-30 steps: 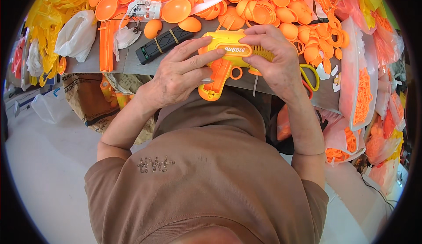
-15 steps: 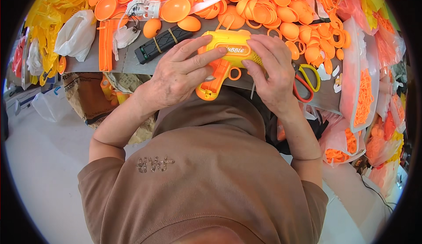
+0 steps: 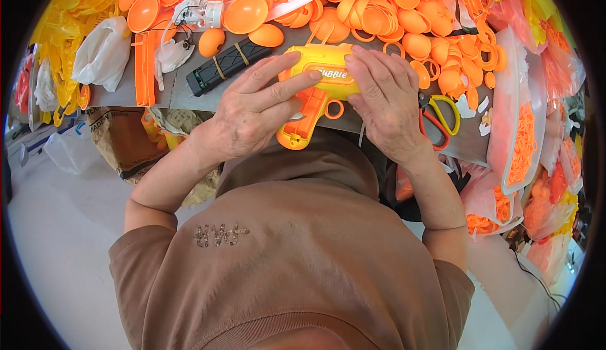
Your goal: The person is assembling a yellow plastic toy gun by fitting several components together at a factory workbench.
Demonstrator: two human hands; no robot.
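Observation:
Near the front edge of the bench I hold a yellow and orange toy gun [image 3: 339, 90] level between both hands. Its orange grip [image 3: 297, 133] points down toward me, hollow on the side that shows. Below the body is an orange ring-shaped trigger [image 3: 334, 109]. My left hand [image 3: 249, 113] grasps the rear end, fingers across the top and side, one fingertip on the label. On the barrel end, my right hand [image 3: 391, 104] is closed, its fingertips pressing by the label and the thumb beneath. The gun's far side is hidden.
Orange cups and rings [image 3: 379, 18] are heaped at the back. A black rubber-banded bar [image 3: 228, 66] and a long orange part [image 3: 145, 69] lie to the left. Scissors [image 3: 443, 119] lie right of my right hand, before a bin [image 3: 505, 107] of orange pieces.
The toy gun has come slightly left and nearer to me, with both hands still on it. My right fingertips now reach a little further over the label.

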